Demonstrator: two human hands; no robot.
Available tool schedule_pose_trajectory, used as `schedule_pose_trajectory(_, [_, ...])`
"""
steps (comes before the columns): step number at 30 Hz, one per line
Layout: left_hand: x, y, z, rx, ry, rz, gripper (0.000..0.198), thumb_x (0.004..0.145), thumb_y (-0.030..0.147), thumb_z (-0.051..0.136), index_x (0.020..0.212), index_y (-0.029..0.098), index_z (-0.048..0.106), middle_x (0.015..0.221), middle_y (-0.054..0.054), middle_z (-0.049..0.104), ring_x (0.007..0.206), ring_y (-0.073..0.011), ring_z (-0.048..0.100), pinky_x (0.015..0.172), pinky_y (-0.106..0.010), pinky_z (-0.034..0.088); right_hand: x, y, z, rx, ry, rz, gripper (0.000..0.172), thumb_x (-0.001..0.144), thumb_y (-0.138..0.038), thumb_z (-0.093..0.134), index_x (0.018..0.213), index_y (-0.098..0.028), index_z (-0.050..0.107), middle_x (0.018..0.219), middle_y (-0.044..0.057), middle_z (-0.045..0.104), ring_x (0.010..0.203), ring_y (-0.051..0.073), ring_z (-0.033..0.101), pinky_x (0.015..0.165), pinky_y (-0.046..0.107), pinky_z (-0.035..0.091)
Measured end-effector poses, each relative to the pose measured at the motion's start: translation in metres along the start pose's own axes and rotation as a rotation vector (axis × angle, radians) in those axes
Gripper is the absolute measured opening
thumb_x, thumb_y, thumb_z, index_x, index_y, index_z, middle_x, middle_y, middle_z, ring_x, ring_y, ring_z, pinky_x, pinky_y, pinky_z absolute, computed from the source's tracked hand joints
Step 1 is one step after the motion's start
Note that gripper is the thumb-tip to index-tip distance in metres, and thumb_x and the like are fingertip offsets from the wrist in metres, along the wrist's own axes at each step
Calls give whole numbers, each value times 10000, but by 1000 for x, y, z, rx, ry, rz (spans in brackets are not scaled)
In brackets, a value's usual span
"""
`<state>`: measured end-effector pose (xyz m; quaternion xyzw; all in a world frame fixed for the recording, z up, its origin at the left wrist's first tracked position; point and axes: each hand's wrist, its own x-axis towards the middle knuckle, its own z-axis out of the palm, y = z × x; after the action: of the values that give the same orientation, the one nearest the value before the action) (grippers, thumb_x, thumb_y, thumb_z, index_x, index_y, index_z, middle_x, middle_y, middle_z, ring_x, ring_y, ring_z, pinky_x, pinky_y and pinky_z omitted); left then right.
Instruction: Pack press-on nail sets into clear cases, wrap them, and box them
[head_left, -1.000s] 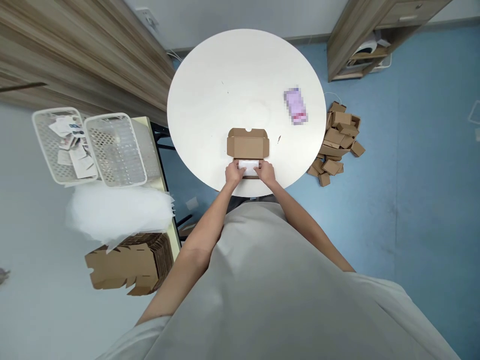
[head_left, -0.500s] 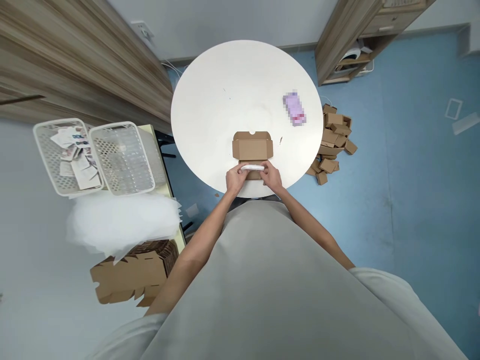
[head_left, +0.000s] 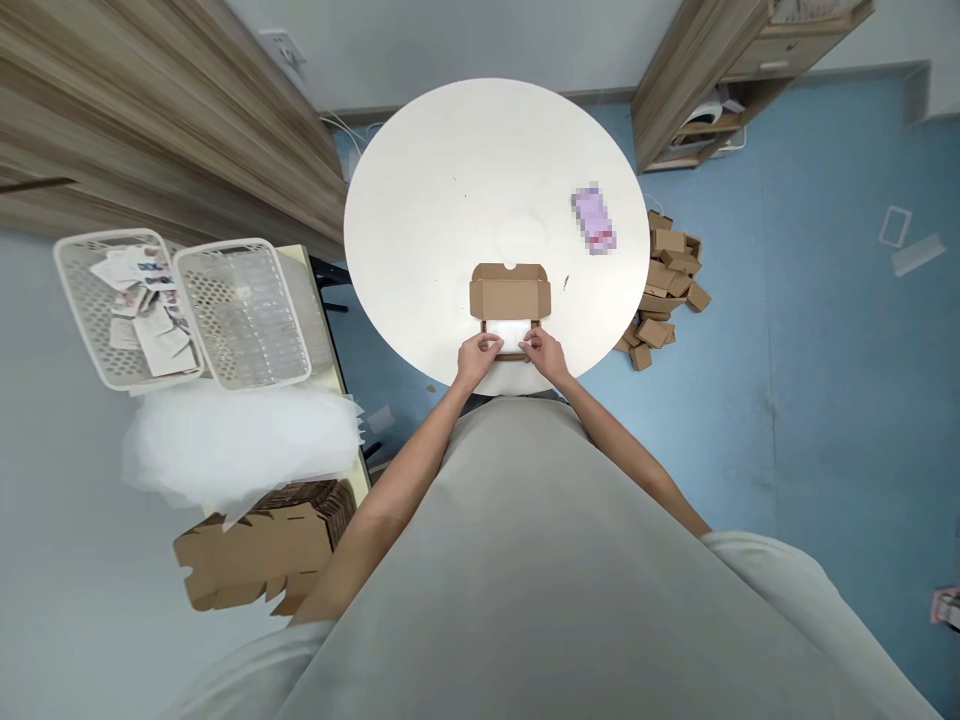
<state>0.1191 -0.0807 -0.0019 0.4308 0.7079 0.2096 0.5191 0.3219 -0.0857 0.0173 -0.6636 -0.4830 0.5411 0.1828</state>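
Note:
A small brown cardboard box (head_left: 510,297) lies open on the round white table (head_left: 450,200), its lid flap folded back away from me. A white padded item (head_left: 511,333) sits in the box's tray. My left hand (head_left: 477,358) grips the left end of this white item and the tray. At the right end, my right hand (head_left: 545,354) does the same. The fingers of both hands are curled in a pinch at the tray's front corners.
A blurred purple object (head_left: 593,218) lies on the table's right side. Folded small boxes (head_left: 664,285) are piled on the blue floor to the right. At my left stand two white baskets (head_left: 180,310), white foam sheets (head_left: 240,440) and flat cardboard blanks (head_left: 255,545).
The white item was lifted and tilted half a second ago. Now it lies flatter in the tray, with both hands still at its ends.

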Motion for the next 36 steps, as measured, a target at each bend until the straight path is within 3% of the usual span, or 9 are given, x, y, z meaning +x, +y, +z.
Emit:
schedule_pose_trajectory(4, [11,-3,10,229,-22,-63,178,904,222,718,1026,214,847,965,-68,821,987,-257,763,979,-365,590,11,2,3,-179,-16,106,79,1008,-328,615,1036,-267,655,849,-46,690,639,168,692,729,292,513])
schedule_pose_trajectory(7, [16,-7,16,350,-61,-60,263,912,158,690,1108,209,856,1022,-86,835,1035,-281,779,1027,-391,589,19,2,5,-342,-33,127,124,1038,-269,609,1093,-255,719,939,1,757,760,196,723,759,299,520])
schedule_pose_trajectory(14, [14,-14,26,486,-126,98,441,940,136,640,1357,144,785,1380,-185,764,1289,-361,729,1182,-493,551,26,3,10,-662,-122,104,354,1074,-158,545,1305,-246,799,1219,129,827,1143,306,749,936,379,559])
schedule_pose_trajectory(18, [6,-12,25,519,-165,183,437,936,138,608,1340,159,774,1422,-185,727,1337,-377,690,1209,-529,535,24,-1,9,-725,-158,50,307,1077,-197,559,1176,-260,842,1279,135,805,1153,315,752,943,395,571])
schedule_pose_trajectory(22, [5,-4,11,463,-46,166,393,983,190,569,1333,172,746,1411,-190,700,1292,-367,704,1178,-518,542,24,-2,-9,-594,-60,53,236,1086,-328,593,1112,-236,809,1220,127,812,1109,305,758,949,401,585])
schedule_pose_trajectory(24, [14,4,0,389,56,150,422,999,230,566,1397,173,694,1432,-197,672,1287,-356,704,1179,-514,536,28,1,-24,-474,90,73,296,1101,-414,567,1222,-221,757,1185,127,818,1119,306,756,988,419,592])
schedule_pose_trajectory(27, [39,21,-15,274,141,134,606,960,274,646,1543,133,565,1567,-242,590,1436,-384,622,1246,-532,481,40,7,-47,-284,216,106,498,1065,-463,616,1467,-169,621,1404,191,761,1249,327,736,1092,463,582])
schedule_pose_trajectory(31, [70,39,-24,157,13,61,716,855,323,801,1503,108,586,1494,-241,676,1449,-424,617,1231,-551,495,61,10,-61,-65,126,128,685,1002,-451,715,1578,-125,542,1612,245,636,1426,349,675,1227,478,522])
schedule_pose_trajectory(36, [70,39,-25,-39,-26,-2,854,837,222,774,1631,95,488,1524,-231,682,1399,-334,666,1224,-481,509,64,8,-53,64,83,6,720,1008,-497,695,1591,-101,547,1614,250,633,1462,337,661,1257,456,508])
